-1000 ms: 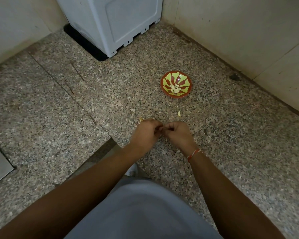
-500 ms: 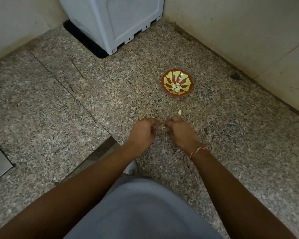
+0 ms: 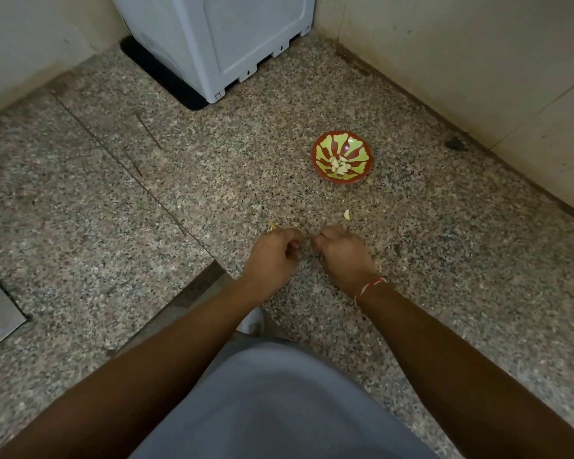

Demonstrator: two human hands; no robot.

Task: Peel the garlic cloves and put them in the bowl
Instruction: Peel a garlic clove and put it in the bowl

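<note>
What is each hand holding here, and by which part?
Cannot be told: left hand and right hand have curled fingers, but whatever they pinch is hidden.

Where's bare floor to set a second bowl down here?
Broad bare patches: left of the bowl out to the floor seam, and right of it toward the wall. Crowded: the strip between the bowl and the hands, where a loose clove and bits of skin lie.

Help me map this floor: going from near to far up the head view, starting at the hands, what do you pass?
Left hand and right hand side by side → loose garlic clove on the floor → bowl holding peeled cloves → white appliance.
</note>
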